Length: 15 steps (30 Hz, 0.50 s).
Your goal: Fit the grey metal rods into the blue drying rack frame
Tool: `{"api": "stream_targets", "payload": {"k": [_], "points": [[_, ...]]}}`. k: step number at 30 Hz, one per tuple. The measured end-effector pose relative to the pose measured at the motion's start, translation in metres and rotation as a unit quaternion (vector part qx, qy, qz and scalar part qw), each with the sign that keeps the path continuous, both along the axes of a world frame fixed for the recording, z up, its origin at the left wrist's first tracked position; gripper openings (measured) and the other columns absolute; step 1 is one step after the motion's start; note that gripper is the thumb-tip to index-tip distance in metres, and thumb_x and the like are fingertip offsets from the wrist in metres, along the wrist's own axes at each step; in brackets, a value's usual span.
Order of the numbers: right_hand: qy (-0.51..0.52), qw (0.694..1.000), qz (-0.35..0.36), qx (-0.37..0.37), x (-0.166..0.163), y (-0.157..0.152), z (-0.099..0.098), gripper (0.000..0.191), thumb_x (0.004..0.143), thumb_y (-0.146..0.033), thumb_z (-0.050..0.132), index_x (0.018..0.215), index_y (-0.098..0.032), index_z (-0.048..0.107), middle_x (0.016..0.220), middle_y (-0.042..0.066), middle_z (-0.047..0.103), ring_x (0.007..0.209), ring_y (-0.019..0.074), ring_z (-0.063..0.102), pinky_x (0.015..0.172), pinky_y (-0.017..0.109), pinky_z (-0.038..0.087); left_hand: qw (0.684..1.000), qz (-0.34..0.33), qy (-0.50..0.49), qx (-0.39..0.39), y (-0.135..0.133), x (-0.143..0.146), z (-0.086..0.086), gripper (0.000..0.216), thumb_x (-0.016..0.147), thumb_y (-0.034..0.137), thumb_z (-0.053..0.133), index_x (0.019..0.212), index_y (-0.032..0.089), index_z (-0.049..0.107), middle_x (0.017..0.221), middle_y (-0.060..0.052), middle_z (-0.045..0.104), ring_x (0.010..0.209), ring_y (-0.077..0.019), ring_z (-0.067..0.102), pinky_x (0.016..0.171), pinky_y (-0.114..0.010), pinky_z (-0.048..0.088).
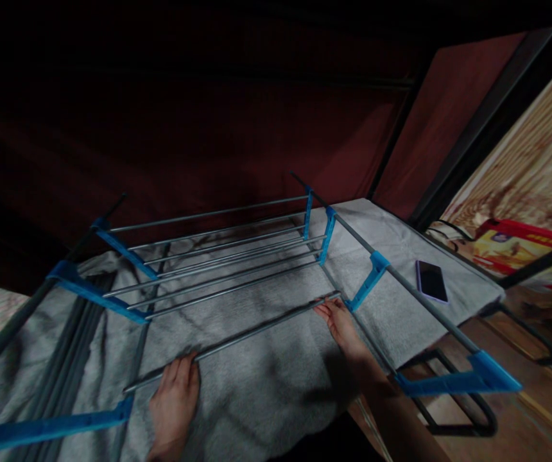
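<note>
A long grey metal tube (257,328) lies slantwise in front of me, low over the grey cloth. My left hand (174,394) is closed on it close to its left end. Near its right end, my right hand (336,317) pinches it between thumb and fingers, right beside a blue plastic bracket (367,282). Beyond is a partly assembled rack, with several thin rods (228,256) spanning blue brackets on both sides. Another blue bracket (54,430) extends at the lower left, and one more bracket (463,378) at the lower right. Neither bracket touches a hand.
Grey cloth (266,398) covers the surface under the rack. Several loose dark tubes (71,359) lie at left. A phone (431,280) rests on the right side. A dark red panel (208,141) stands behind; a red and yellow package (521,250) and a metal chair frame (468,410) are at right.
</note>
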State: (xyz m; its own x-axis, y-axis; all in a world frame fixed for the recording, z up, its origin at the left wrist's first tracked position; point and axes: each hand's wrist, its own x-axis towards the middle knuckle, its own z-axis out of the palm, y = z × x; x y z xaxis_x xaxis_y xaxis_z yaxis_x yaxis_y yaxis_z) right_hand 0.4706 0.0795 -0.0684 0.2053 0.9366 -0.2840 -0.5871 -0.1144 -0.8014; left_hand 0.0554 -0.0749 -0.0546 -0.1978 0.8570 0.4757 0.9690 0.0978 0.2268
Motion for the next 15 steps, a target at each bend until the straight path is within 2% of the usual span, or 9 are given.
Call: {"api": "stream_targets", "payload": {"k": [9, 15], "points": [[0.005, 1.000, 0.004, -0.003, 0.001, 0.001, 0.008, 0.048, 0.063, -0.039, 0.102, 0.081, -0.034, 0.057, 0.085, -0.002, 0.079, 0.085, 0.0262, 0.077, 0.092, 0.050, 0.072, 0.999, 0.009, -0.032, 0.005, -0.001, 0.004, 0.003, 0.041, 0.117, 0.035, 0.043, 0.120, 0.023, 0.082, 0.117, -0.012, 0.085, 0.111, -0.0289, 0.078, 0.083, -0.037, 0.059], [0.019, 1.000, 0.006, -0.009, 0.005, 0.001, 0.008, 0.039, 0.066, -0.033, 0.100, 0.078, -0.032, 0.063, 0.089, -0.001, 0.082, 0.090, 0.0242, 0.081, 0.092, 0.043, 0.072, 0.999, 0.049, -0.014, 0.006, -0.004, 0.016, 0.023, 0.042, 0.117, 0.038, 0.043, 0.119, 0.021, 0.082, 0.123, -0.016, 0.079, 0.112, -0.0321, 0.072, 0.090, -0.042, 0.057]]}}
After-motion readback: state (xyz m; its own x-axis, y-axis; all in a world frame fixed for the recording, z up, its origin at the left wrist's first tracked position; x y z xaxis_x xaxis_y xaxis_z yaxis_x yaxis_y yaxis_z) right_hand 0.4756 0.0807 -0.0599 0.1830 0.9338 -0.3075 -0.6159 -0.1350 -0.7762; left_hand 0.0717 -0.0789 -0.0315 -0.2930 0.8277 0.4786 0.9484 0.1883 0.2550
